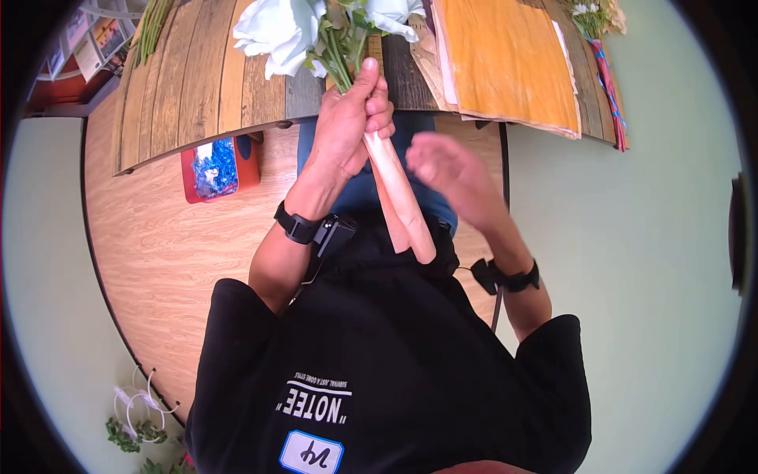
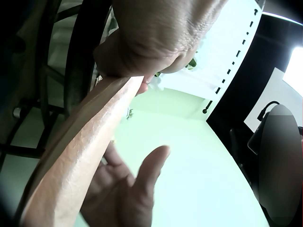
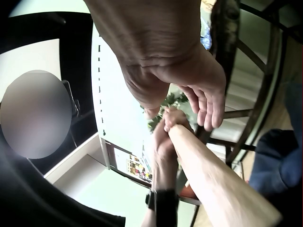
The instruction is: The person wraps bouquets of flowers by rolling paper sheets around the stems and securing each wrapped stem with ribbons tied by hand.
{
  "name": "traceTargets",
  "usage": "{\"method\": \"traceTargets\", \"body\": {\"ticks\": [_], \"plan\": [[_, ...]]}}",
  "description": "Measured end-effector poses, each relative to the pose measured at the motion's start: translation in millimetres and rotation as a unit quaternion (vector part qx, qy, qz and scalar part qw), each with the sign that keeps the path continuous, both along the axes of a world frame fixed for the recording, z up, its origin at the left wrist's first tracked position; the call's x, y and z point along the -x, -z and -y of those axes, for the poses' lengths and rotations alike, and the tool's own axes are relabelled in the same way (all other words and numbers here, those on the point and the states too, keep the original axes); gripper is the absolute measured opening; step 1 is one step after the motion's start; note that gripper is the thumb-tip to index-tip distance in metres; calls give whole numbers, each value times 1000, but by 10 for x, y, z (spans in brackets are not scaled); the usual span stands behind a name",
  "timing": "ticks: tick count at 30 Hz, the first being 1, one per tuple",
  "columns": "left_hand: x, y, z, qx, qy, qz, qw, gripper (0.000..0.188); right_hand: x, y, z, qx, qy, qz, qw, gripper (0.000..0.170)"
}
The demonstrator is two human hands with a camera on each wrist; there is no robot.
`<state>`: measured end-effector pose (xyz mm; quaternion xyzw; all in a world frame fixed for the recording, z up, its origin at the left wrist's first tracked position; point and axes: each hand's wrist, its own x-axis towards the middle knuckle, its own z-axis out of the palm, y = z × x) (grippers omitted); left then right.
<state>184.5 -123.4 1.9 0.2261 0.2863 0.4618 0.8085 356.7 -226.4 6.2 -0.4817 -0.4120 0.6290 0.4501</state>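
Note:
My left hand [image 1: 347, 122] grips a bouquet of pale white-blue flowers [image 1: 280, 35] by its green stems, at the table's front edge. Brown paper [image 1: 399, 201] is wrapped round the lower stems as a long narrow roll that points down toward my body. In the left wrist view the paper roll [image 2: 80, 146] runs below the left fist. Beside the roll, to its right, my right hand [image 1: 454, 170] hangs in the air holding nothing. The right wrist view shows this hand [image 3: 189, 80] with its fingers loosely extended, apart from the paper roll [image 3: 213, 170].
On the wooden table [image 1: 205, 71] lies a stack of brown paper sheets [image 1: 513, 67] at right. A small bouquet with a red and blue wrap [image 1: 608, 87] lies at its right end, green stems [image 1: 152, 31] at its left. Below stands a red bin [image 1: 249, 162] holding blue wrapping.

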Motion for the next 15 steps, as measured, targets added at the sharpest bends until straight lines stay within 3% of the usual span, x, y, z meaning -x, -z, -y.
{"method": "traceTargets", "body": {"ticks": [4, 6, 9, 10, 12, 15], "plan": [[-2, -221, 21, 0, 46, -2, 999, 34, 96, -388, -630, -108, 23, 16, 994, 43], [-7, -270, 24, -10, 52, -14, 998, 35, 133, -507, -962, -8, -153, -38, 987, 45], [6, -275, 6, -46, 136, 32, 989, 39, 205, -451, -1393, 32, -241, -110, 964, 49], [21, -298, -8, -46, 133, 33, 989, 39, 290, -483, -1412, 33, -244, -109, 963, 49], [47, -337, -37, -86, 159, 42, 983, 43, 448, -568, -1436, 0, -204, -222, 954, 52], [85, -379, -85, -112, 182, 62, 975, 47, 451, -524, -1551, 27, -239, -223, 945, 50]]}}
